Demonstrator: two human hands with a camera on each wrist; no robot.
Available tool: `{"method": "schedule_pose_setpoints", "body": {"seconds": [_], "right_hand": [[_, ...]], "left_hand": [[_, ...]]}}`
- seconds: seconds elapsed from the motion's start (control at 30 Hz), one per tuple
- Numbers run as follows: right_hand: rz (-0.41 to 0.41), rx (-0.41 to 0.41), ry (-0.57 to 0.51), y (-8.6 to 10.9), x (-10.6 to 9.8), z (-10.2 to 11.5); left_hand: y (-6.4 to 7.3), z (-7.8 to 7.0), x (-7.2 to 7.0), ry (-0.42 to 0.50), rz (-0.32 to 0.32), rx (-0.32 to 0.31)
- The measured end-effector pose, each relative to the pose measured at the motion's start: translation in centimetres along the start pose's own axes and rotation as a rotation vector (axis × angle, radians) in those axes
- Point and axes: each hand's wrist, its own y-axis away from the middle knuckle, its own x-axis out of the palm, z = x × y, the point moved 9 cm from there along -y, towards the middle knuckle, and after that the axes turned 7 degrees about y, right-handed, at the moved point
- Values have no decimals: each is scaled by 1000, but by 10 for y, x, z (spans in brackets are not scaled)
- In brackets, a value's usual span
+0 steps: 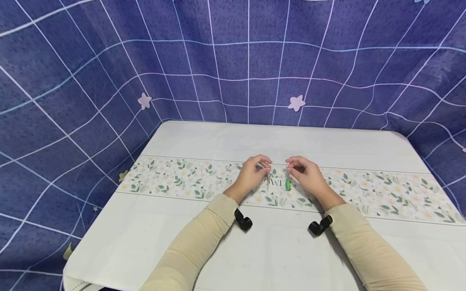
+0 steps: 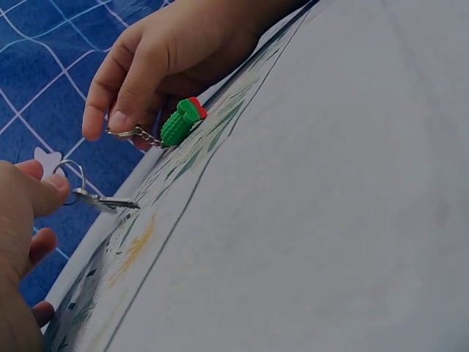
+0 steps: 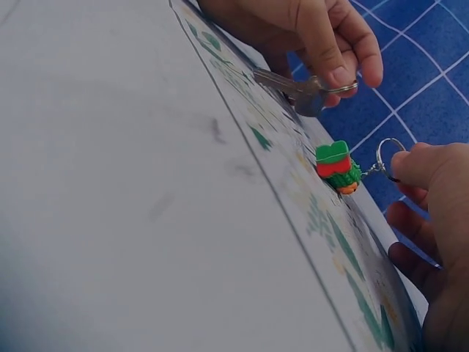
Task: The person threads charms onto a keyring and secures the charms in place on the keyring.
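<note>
Between thumb and fingertips my left hand (image 1: 251, 176) pinches a metal ring (image 2: 72, 174) with keys (image 2: 106, 201) hanging from it. My right hand (image 1: 308, 177) pinches the ring (image 3: 384, 158) of a keychain. From that ring a short chain carries a green charm (image 1: 288, 185), cactus-like with a bumpy body and a red part, as the left wrist view shows. A little orange shows at one end of the charm (image 3: 338, 167) in the right wrist view. The two hands face each other, a small gap apart, above the table's floral band, and the two rings are separate.
A white cloth (image 1: 269, 250) covers the table, crossed by a printed floral band (image 1: 204, 178) with lettering. Blue grid-patterned curtains (image 1: 233, 60) with stars stand behind and at the sides. A black wrist camera (image 1: 243, 220) sits on the left sleeve, another (image 1: 320, 226) on the right.
</note>
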Motion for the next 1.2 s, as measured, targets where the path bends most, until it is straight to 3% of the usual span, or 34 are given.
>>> {"method": "schedule_pose_setpoints", "body": {"seconds": [0.2, 0.4, 0.67, 0.93, 1.2], "right_hand": [[14, -7, -29, -2, 2, 0], [28, -37, -161, -2, 4, 3], [46, -30, -245, 2, 0, 24], [48, -23, -277, 0, 6, 9], [48, -13, -337, 2, 4, 11]], "left_hand": [[0, -2, -3, 47, -34, -20], [1, -8, -4, 97, -50, -11], [4, -15, 1, 152, -33, 9], [6, -15, 3, 164, -43, 7], [8, -19, 1, 208, -55, 17]]}}
